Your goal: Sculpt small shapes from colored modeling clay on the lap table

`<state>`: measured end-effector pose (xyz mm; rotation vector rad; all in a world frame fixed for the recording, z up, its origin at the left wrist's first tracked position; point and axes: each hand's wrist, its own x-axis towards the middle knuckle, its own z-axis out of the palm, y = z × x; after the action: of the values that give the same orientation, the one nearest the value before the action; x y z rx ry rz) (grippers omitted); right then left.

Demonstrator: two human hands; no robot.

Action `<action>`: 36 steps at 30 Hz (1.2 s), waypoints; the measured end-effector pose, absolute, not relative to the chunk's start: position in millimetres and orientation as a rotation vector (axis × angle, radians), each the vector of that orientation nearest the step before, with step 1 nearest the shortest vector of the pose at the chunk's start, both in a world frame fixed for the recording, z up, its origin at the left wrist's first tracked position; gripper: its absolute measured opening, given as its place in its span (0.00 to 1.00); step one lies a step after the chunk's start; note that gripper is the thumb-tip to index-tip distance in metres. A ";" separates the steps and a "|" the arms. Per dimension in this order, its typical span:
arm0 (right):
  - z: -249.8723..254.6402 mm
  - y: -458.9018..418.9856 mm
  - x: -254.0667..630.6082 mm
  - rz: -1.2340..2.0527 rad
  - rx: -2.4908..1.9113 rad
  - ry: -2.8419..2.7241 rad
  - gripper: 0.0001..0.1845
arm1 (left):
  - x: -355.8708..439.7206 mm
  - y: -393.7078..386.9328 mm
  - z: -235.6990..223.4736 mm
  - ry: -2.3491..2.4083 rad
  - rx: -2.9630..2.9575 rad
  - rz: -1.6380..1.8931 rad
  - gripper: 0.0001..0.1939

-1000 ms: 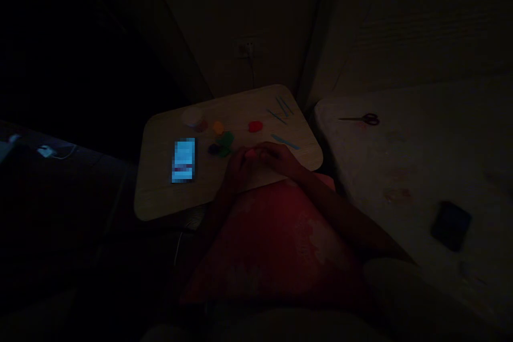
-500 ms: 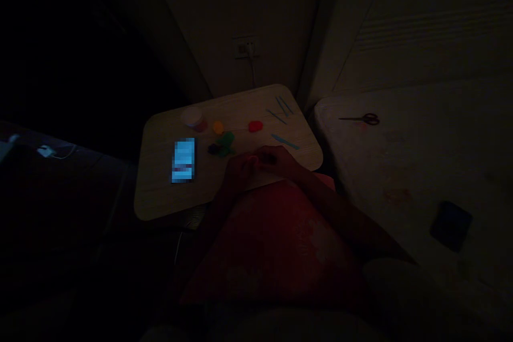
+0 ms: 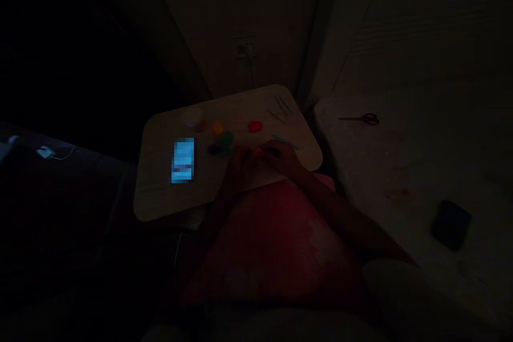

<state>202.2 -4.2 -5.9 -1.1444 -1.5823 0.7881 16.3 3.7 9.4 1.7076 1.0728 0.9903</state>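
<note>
In dim light, my left hand (image 3: pixel 241 161) and my right hand (image 3: pixel 282 156) meet over the near edge of the small table. Their fingers are curled around a small reddish piece of modelling clay (image 3: pixel 258 152), mostly hidden between the fingertips. Just left of my left hand lie a green lump of modelling clay (image 3: pixel 225 141) and a dark blue one (image 3: pixel 213 149). A yellow lump (image 3: pixel 217 128) sits behind the green. Beyond my hands is a bright red lump (image 3: pixel 255 126). A light-blue modelling tool (image 3: pixel 285 142) lies just past my right hand.
A lit phone (image 3: pixel 183 161) rests on the table (image 3: pixel 160 200)'s left side, with a pale tub (image 3: pixel 193 117) behind it. Several thin sticks (image 3: pixel 280 107) lie at the far right. Scissors (image 3: pixel 363 118) and a dark square object (image 3: pixel 451 225) are on the pale surface to the right.
The picture is darker. My fingers have shifted slightly around the small reddish piece, and my right hand sits a little higher, partly covering the blue tool. The things on the table stay put.
</note>
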 end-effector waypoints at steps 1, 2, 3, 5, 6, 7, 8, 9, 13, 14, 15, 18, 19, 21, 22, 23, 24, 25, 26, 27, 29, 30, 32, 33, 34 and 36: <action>-4.9 -5.1 202.0 0.797 -1.138 -1.590 0.16 | 15.9 3.1 11.3 1.073 1.763 0.949 0.19; -3.6 -6.2 201.6 0.814 -1.132 -1.603 0.17 | 15.4 2.5 13.3 1.077 1.815 0.915 0.19; -2.2 -7.3 201.2 0.836 -1.131 -1.619 0.18 | 14.8 2.0 15.2 1.078 1.854 0.887 0.20; 0.3 -9.0 200.5 0.867 -1.153 -1.652 0.20 | 13.6 1.6 17.6 1.074 1.905 0.884 0.21; 1.2 -9.6 200.3 0.872 -1.170 -1.672 0.21 | 13.1 1.6 17.8 1.077 1.917 0.888 0.21; 1.9 -10.1 200.2 0.874 -1.183 -1.694 0.21 | 12.6 1.9 17.4 1.083 1.923 0.891 0.21; 2.4 -10.3 200.3 0.876 -1.188 -1.710 0.22 | 12.2 2.2 16.6 1.092 1.924 0.889 0.21; 2.8 -10.4 200.5 0.879 -1.180 -1.719 0.22 | 12.0 2.5 15.6 1.104 1.925 0.886 0.21; 4.4 -10.9 201.2 0.896 -1.092 -1.699 0.22 | 11.7 3.2 13.2 1.078 1.956 0.868 0.23; 5.1 -11.1 201.2 0.898 -1.086 -1.699 0.21 | 11.7 3.2 13.4 1.053 1.964 0.861 0.23; 5.7 -11.3 201.1 0.904 -1.090 -1.709 0.21 | 11.8 3.3 13.8 1.027 1.969 0.853 0.24; 7.0 -11.4 200.5 0.913 -1.140 -1.768 0.21 | 12.0 3.6 14.8 0.995 1.971 0.846 0.24; 7.0 -11.2 200.3 0.906 -1.161 -1.792 0.20 | 12.0 3.8 14.9 0.995 1.969 0.852 0.24; 6.7 -10.6 200.3 0.892 -1.190 -1.828 0.20 | 11.7 4.3 14.7 0.999 1.954 0.868 0.24; 6.3 -10.2 200.4 0.895 -1.186 -1.838 0.20 | 11.4 4.6 14.5 0.996 1.945 0.870 0.24; 6.0 -9.9 200.7 0.907 -1.169 -1.842 0.20 | 10.9 4.9 14.2 0.994 1.937 0.869 0.24; 5.7 -9.6 201.0 0.925 -1.143 -1.839 0.20 | 10.3 5.2 13.9 0.993 1.933 0.863 0.23; 5.4 -9.3 201.3 0.945 -1.117 -1.833 0.20 | 9.5 5.6 13.4 0.993 1.932 0.854 0.23; 5.2 -9.1 201.7 0.961 -1.097 -1.826 0.21 | 8.7 5.9 13.0 0.994 1.932 0.846 0.23; 5.0 -9.1 202.1 0.969 -1.085 -1.819 0.21 | 7.9 6.2 12.5 0.994 1.934 0.838 0.22; 5.0 -9.4 202.6 0.964 -1.080 -1.811 0.23 | 6.8 6.5 12.0 0.989 1.937 0.837 0.21; 5.0 -9.9 202.7 0.955 -1.080 -1.808 0.24 | 6.6 6.3 12.1 0.981 1.940 0.838 0.21; 5.2 -11.2 202.8 0.947 -1.076 -1.800 0.24 | 6.9 5.6 13.1 0.964 1.942 0.840 0.21; 5.3 -11.8 202.7 0.950 -1.075 -1.794 0.24 | 7.4 5.1 13.9 0.958 1.941 0.843 0.21; 5.3 -12.3 202.6 0.957 -1.078 -1.785 0.25 | 7.9 4.7 14.7 0.956 1.937 0.847 0.21; 5.2 -12.7 202.4 0.976 -1.097 -1.758 0.26 | 8.8 4.3 15.9 0.963 1.930 0.860 0.22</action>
<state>202.4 -12.7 5.2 -1.0974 -1.7584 0.9763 8.8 4.3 15.9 1.9302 0.9627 0.8604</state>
